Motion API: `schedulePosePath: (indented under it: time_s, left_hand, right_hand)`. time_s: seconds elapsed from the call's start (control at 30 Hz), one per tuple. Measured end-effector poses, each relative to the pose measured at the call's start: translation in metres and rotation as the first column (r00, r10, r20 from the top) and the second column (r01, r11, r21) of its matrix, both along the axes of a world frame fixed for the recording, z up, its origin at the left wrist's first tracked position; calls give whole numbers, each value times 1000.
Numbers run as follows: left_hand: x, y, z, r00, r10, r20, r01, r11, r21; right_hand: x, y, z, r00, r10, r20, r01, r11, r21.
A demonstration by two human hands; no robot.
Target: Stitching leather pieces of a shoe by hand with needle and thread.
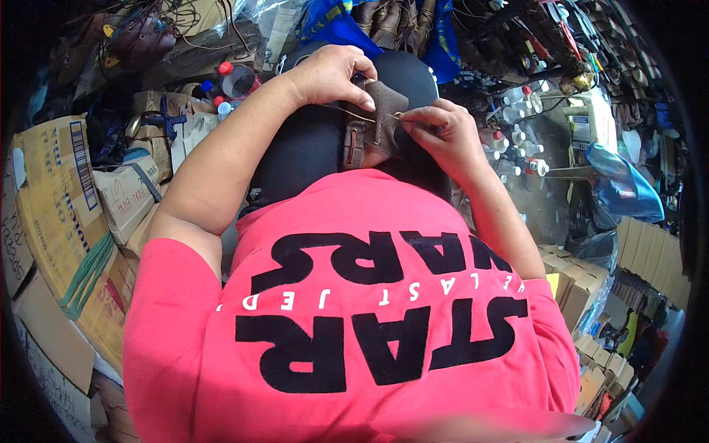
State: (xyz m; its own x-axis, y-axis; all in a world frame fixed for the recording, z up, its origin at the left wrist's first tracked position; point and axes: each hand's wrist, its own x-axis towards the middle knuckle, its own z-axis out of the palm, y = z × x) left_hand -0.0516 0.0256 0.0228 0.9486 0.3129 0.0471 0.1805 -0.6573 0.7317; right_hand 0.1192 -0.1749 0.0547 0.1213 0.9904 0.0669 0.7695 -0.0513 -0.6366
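A brown leather piece [389,103] with small punched holes rests over my lap, its flap standing up between my hands. My left hand [336,77] is curled at the flap's left edge, thumb and fingers closing on it. A pale thread [360,116] crosses the leather. My right hand [445,131] pinches that thread just right of the flap, thumb against forefinger; whether a needle is in the pinch is too small to tell. Below the flap lies a brown leather strap part [354,145] with a narrow reddish slot or loop.
Cardboard boxes [55,192] are stacked at the left. A bottle with a red cap [238,80] stands beyond my left forearm. Several small bottles [517,151] crowd the right side, near a blue plastic bag [626,184]. Ahead lie a blue sheet [332,26] and brown leather goods [391,26].
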Motion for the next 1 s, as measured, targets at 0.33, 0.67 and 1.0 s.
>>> schedulePosePath:
  time_s: [0.33, 0.67, 1.0]
  left_hand:
    - [0, 0, 1, 1000, -2, 9, 2, 1000, -5]
    - [0, 1, -3, 998, -17, 60, 14, 999, 41]
    - [-4, -4, -7, 993, 33, 109, -40, 997, 66]
  right_hand:
    - [2, 7, 7, 999, 42, -34, -45, 995, -89]
    - [1, 18, -2, 982, 101, -160, -118, 988, -101]
    - [20, 29, -36, 932, 151, -331, -166, 986, -18]
